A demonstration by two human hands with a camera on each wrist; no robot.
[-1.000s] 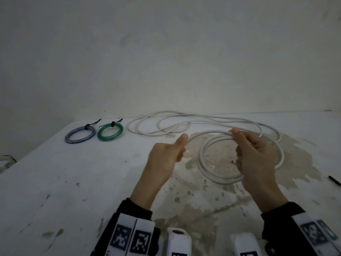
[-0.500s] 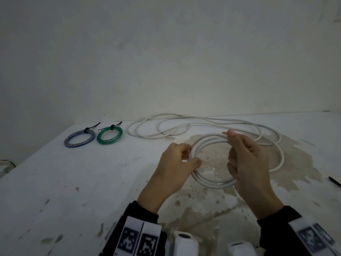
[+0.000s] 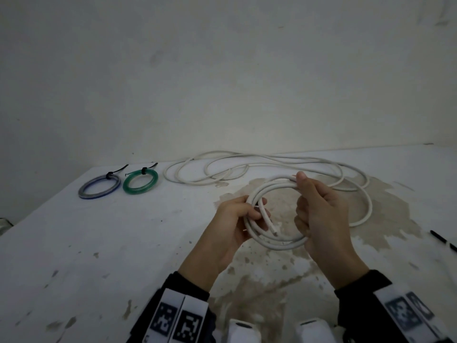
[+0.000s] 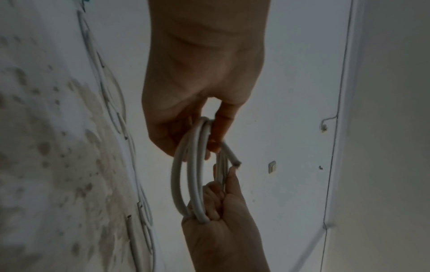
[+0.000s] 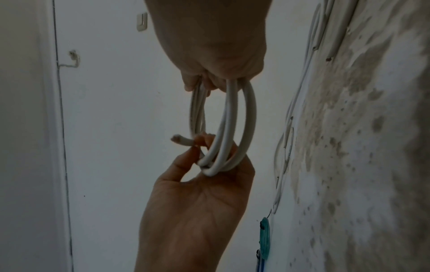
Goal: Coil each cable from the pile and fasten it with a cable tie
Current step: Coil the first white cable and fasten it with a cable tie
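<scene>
A white cable coil (image 3: 280, 245) of about three loops is held above the table between both hands. My left hand (image 3: 243, 214) pinches its left side, thumb over the strands, and the cut end (image 3: 273, 230) sticks out just past the fingers. My right hand (image 3: 312, 206) grips the right side with fingers curled round the loops. The left wrist view shows the coil (image 4: 186, 174) edge-on between the two hands; so does the right wrist view (image 5: 249, 117). The rest of the same cable (image 3: 272, 160) trails in loose loops across the back of the table.
Two finished coils lie at the back left, a grey-blue coil (image 3: 99, 186) and a green coil (image 3: 140, 181), each bound with a black tie. A loose black cable tie (image 3: 442, 240) lies at the right edge. The white table (image 3: 99, 243) is stained brown under my hands.
My left hand came across from the left and took hold of the coil's left side. The coil has drawn into a smaller ring held between both hands.
</scene>
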